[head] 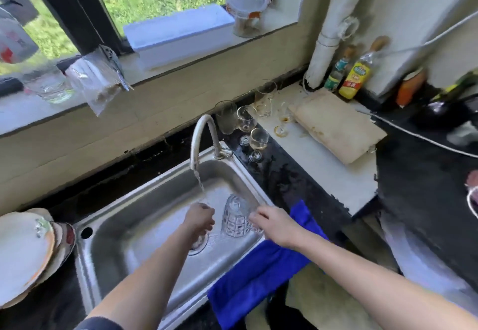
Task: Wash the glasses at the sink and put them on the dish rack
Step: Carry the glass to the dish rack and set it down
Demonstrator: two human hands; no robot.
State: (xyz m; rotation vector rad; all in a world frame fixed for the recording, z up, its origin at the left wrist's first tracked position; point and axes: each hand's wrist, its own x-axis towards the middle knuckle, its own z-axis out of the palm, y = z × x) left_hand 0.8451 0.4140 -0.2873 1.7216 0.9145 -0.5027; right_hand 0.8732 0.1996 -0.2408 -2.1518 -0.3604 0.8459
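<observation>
Water runs from the faucet (200, 135) into the steel sink (124, 226). A clear patterned glass (234, 219) stands mouth-down in the basin, and my right hand (275, 225) grips it at its lower right side. My left hand (199, 219) is just left of the glass, under the water stream and above the drain, its fingers curled downward; whether it holds anything is hidden. Behind the sink on the counter wait a ribbed tumbler (226, 117), two wine glasses (247, 122) (258, 140), a taller stained glass (265, 99) and a small stemmed glass (283, 124).
A blue cloth (258, 272) drapes over the sink's right front corner. Stacked plates (25, 254) sit left of the sink. A worn cutting board (336, 125) and oil bottles (354, 76) are at the right rear. A white pipe (328, 32) runs up the corner.
</observation>
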